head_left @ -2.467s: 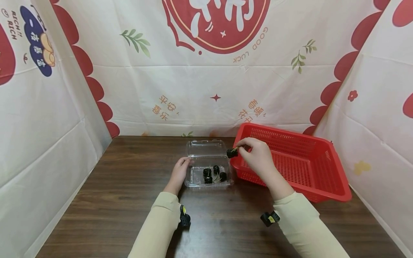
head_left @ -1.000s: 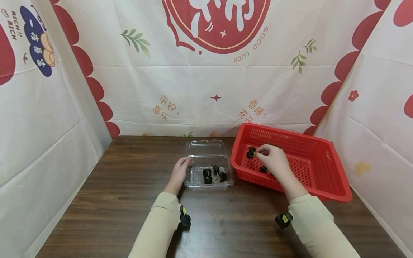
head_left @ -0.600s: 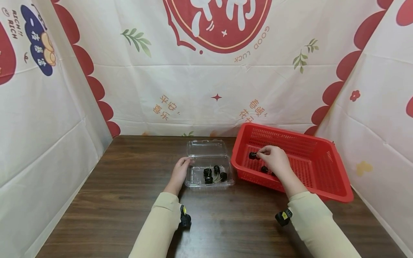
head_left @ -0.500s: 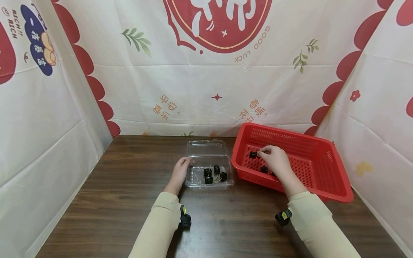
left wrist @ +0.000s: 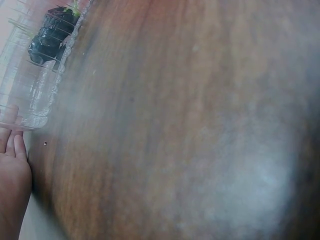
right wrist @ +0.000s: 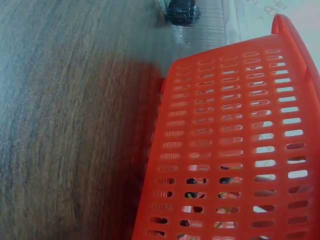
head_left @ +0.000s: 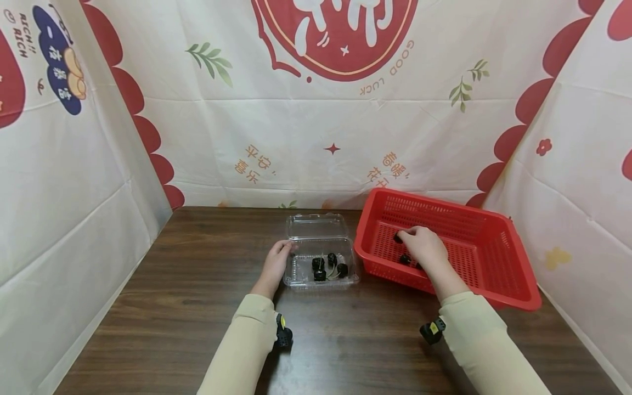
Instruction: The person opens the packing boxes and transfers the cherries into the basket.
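In the head view my left hand (head_left: 274, 266) holds the left edge of an open clear plastic clamshell box (head_left: 298, 282). Several small glossy black lumps with thin green stems lie in it, one black lump (head_left: 342, 269) at its right. The left wrist view shows fingers (left wrist: 19, 145) at the box corner and a black lump (left wrist: 54, 32) with green sprigs behind the clear wall. Over the red basket (head_left: 523, 293), my right hand (head_left: 425, 248) pinches a black lump (head_left: 398, 238), mostly hidden by the fingers. Below it another black lump (head_left: 405, 259) lies on the basket floor.
The basket stands right of the box on a brown wooden table (head_left: 197, 274). Its slotted side wall (right wrist: 225, 115) fills much of the right wrist view, with dark pieces showing through. A patterned cloth (head_left: 316, 126) closes off the back and sides.
My right hand has carried a black lump from the basket's left rim into the basket. Its fingers now cover more of that lump. The left hand and the box have stayed put.
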`<state>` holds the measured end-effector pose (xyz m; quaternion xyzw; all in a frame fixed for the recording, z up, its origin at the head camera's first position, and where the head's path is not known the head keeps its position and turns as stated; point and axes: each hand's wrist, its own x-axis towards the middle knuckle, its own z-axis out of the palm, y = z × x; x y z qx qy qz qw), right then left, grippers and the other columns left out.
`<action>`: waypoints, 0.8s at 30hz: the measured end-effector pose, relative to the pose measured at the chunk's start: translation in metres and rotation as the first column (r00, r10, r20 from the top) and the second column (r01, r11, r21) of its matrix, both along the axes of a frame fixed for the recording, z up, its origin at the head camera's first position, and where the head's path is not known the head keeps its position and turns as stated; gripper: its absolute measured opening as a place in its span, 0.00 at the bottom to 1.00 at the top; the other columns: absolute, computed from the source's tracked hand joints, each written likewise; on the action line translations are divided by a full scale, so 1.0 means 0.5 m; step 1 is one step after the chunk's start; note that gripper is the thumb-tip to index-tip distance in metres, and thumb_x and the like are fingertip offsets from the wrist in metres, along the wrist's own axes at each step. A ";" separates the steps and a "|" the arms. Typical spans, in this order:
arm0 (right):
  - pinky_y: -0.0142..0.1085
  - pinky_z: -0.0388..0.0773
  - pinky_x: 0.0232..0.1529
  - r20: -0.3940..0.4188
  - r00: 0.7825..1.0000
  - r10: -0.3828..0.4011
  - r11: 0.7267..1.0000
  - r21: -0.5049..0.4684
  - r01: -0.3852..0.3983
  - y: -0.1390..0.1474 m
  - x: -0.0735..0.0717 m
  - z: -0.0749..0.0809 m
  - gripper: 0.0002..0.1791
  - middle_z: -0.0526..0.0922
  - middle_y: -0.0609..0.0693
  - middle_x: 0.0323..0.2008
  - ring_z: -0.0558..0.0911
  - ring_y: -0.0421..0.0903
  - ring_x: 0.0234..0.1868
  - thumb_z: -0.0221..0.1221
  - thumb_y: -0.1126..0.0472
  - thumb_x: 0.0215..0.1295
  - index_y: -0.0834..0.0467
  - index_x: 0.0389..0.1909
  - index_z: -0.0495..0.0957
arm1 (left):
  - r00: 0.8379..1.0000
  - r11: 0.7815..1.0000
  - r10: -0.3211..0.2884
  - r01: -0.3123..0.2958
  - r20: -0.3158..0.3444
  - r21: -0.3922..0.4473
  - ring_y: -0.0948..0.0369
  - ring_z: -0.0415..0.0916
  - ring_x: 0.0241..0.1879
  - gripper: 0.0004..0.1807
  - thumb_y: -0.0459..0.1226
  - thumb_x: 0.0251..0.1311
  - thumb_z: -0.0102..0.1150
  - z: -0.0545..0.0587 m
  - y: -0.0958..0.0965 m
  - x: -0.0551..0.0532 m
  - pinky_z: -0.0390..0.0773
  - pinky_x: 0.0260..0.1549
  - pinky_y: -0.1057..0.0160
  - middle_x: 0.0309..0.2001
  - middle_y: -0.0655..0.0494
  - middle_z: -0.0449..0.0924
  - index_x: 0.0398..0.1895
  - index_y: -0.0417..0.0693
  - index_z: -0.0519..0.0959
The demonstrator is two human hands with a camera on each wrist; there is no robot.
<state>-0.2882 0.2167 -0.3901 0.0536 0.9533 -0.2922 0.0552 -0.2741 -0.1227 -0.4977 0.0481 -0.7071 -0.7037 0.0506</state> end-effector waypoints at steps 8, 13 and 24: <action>0.42 0.70 0.30 0.049 0.999 -0.016 0.998 0.055 0.013 0.003 0.002 0.005 0.29 0.79 0.57 0.35 0.76 0.52 0.34 0.43 0.40 0.70 0.61 0.48 0.77 | 1.000 1.000 -0.006 0.006 -0.005 0.006 0.47 0.73 0.56 0.17 0.38 0.74 0.44 -0.002 0.000 -0.001 0.65 0.61 0.50 0.51 0.38 0.79 0.53 0.34 0.73; 0.43 0.70 0.32 0.065 0.998 -0.010 0.998 0.061 0.006 0.001 0.002 0.008 0.32 0.78 0.59 0.39 0.76 0.53 0.36 0.42 0.40 0.71 0.64 0.58 0.71 | 1.000 1.000 -0.013 0.013 -0.002 0.005 0.47 0.73 0.56 0.17 0.38 0.74 0.44 -0.002 0.000 -0.001 0.65 0.61 0.50 0.52 0.38 0.79 0.54 0.34 0.73; 0.41 0.71 0.30 0.035 0.999 -0.003 0.999 0.033 0.002 0.004 0.000 0.004 0.35 0.77 0.57 0.37 0.78 0.51 0.31 0.41 0.41 0.72 0.64 0.66 0.66 | 1.000 1.000 -0.013 0.013 -0.003 0.000 0.47 0.72 0.56 0.17 0.39 0.75 0.44 -0.003 -0.002 0.000 0.64 0.61 0.49 0.51 0.38 0.79 0.54 0.34 0.73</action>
